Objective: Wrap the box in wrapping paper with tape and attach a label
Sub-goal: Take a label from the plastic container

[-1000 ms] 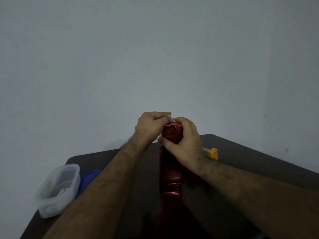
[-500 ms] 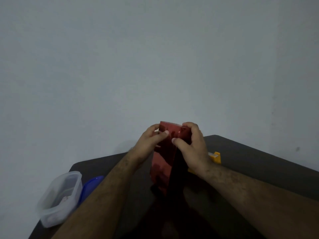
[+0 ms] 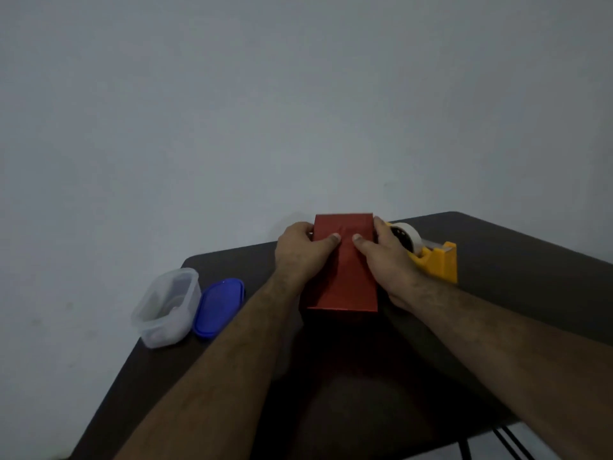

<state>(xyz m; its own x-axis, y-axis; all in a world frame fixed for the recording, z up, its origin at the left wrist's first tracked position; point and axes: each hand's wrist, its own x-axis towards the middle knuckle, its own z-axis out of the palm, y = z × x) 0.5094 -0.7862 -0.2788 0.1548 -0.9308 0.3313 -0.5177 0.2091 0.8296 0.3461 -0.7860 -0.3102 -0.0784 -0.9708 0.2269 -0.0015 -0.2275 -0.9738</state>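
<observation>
Both hands, left (image 3: 303,249) & right (image 3: 386,257), grip the red-wrapped box (image 3: 343,267) lying on the desk (image 3: 530,260), thumbs on top; risk: letting go to reach the tape (image 3: 428,252) w/ seam loose, foil probably springs open.

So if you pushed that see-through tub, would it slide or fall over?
The clear tub would probably slide easily: it looks like thin plastic, lidless, with little visible inside, so likely light. It seems unlikely to tip, being squat and wide. It stands near the dark table's left edge, so a push that way might send it off.
</observation>
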